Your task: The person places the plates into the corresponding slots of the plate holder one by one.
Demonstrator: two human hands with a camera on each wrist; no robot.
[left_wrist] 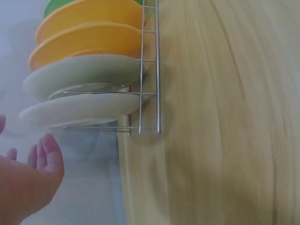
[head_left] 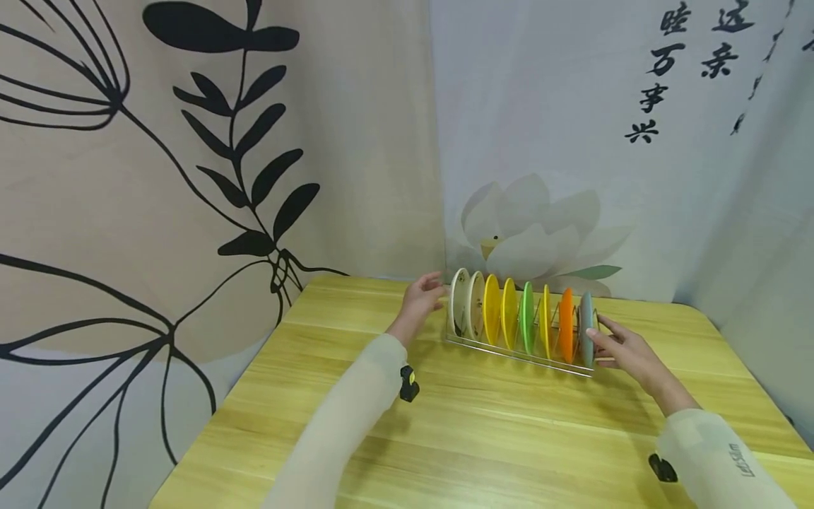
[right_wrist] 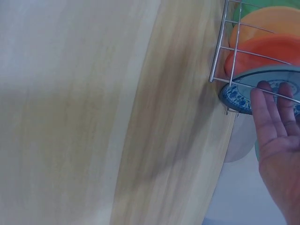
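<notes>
Several plates stand upright in a wire dish rack (head_left: 518, 355). At its left end is a white plate (head_left: 458, 302), with a second white plate (head_left: 475, 305) beside it. My left hand (head_left: 422, 300) is just left of the first one, fingers loosely bent and holding nothing; in the left wrist view a small gap separates the fingertips from the white plate (left_wrist: 79, 108). At the right end, my right hand (head_left: 626, 353) touches the blue-grey plate (head_left: 586, 329). Seen from the right wrist, its fingers lie nearly straight against the face of this blue-patterned plate (right_wrist: 236, 96), by the rack's end wire.
Between the end plates stand yellow plates (head_left: 492, 309), a green plate (head_left: 527, 318) and an orange plate (head_left: 566, 325). The rack is on a wooden table (head_left: 483, 424), close to its back edge. Behind hangs a printed curtain (head_left: 375, 141).
</notes>
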